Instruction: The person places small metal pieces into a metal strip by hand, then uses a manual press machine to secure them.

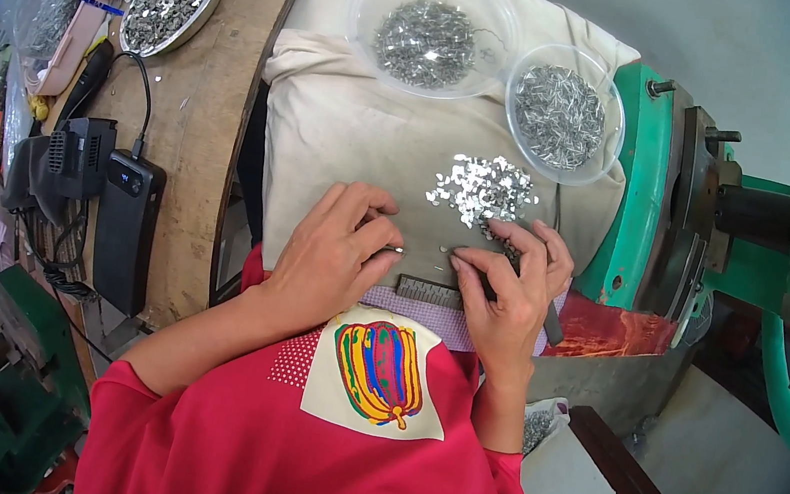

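So here's where we're at: our left hand point(334, 249) is pinching a tiny metal piece point(395, 248) at its fingertips, pointing toward 3 o'clock. Our right hand point(509, 283) sits just beside it, fingers curled around a dark tool point(551, 320) and the thumb pressing down on the grey cloth point(379, 144). The piece lies between both hands, nearer the left. The loose pile of flat silver bits point(484, 189) is at about 12 o'clock from the right hand, close by. Two clear bowls point(436, 25) of metal parts sit farther out at 12.
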{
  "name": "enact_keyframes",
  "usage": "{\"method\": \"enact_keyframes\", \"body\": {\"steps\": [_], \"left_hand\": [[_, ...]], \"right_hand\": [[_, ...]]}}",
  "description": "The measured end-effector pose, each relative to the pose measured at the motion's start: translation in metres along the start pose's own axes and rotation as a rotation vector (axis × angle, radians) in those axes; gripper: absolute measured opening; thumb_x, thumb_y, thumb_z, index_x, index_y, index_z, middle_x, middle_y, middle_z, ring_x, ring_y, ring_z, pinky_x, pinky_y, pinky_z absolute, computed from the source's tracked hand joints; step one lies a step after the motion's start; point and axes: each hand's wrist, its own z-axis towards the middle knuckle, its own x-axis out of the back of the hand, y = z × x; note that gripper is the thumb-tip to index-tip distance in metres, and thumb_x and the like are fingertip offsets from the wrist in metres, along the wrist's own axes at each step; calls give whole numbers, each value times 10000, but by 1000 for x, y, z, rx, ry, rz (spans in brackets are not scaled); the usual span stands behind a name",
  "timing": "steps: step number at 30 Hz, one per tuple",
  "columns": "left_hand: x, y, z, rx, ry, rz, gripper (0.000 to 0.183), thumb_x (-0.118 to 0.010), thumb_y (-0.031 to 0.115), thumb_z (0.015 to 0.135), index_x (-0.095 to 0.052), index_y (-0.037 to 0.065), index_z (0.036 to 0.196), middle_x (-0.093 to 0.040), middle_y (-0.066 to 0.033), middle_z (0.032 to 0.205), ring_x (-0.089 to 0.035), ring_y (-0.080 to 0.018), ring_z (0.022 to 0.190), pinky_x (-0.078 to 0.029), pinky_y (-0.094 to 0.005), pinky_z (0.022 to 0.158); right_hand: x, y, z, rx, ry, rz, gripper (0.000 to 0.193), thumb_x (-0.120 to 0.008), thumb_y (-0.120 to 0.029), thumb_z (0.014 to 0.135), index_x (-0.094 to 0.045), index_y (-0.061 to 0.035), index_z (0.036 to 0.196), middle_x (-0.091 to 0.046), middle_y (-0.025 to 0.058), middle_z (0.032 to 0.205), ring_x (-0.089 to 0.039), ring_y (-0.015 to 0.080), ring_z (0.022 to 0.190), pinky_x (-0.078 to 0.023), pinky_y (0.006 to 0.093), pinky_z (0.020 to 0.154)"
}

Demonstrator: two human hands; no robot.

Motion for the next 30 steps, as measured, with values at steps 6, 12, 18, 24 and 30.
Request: {"method": "enact_keyframes", "body": {"steps": [6, 12, 18, 24, 30], "left_hand": [[-1, -1, 2, -18, 14, -6, 155, -734, 13, 745, -635, 11, 863, -566, -119, 1069, -569, -289, 928, -485, -391, 797], [-2, -1, 1, -31, 24, 29, 163, -745, 12, 745, -645, 9, 874, -568, -123, 1068, -576, -289, 930, -490, -390, 791], [0, 0, -1, -65, 23, 50, 156, -742, 13, 755, -641, 8, 875, -581, -126, 1051, -579, -298, 924, -490, -391, 779], [1, 9, -12, -172, -12, 3, 173, -748, 28, 746, -632, 12, 873, -602, -117, 1009, -592, -298, 861, -497, -381, 749], [-5, 8, -14, -227, -69, 74, 202, -752, 33, 721, -633, 36, 885, -616, -87, 990, -598, -275, 855, -493, -368, 737]], "right_hand": [[-1, 0, 0, -15, 12, 5, 144, -821, -144, 703, -751, -181, 824, -643, -11, 1138, -460, 322, 1235, -306, 465, 1026], [-7, 1, -3, -32, 21, 79, 129, -820, -161, 713, -758, -181, 825, -641, -3, 1135, -454, 320, 1237, -297, 467, 1025], [-4, 1, -3, -32, 34, 76, 171, -835, -113, 688, -757, -146, 836, -652, 19, 1127, -470, 339, 1219, -353, 441, 1011], [-7, 5, -5, -32, 36, 133, 123, -818, -160, 717, -751, -177, 818, -630, -2, 1149, -448, 322, 1242, -287, 474, 1032], [-9, 4, -3, -7, 40, 116, 113, -816, -176, 723, -743, -177, 809, -623, -2, 1159, -448, 322, 1246, -272, 476, 1036]]}}
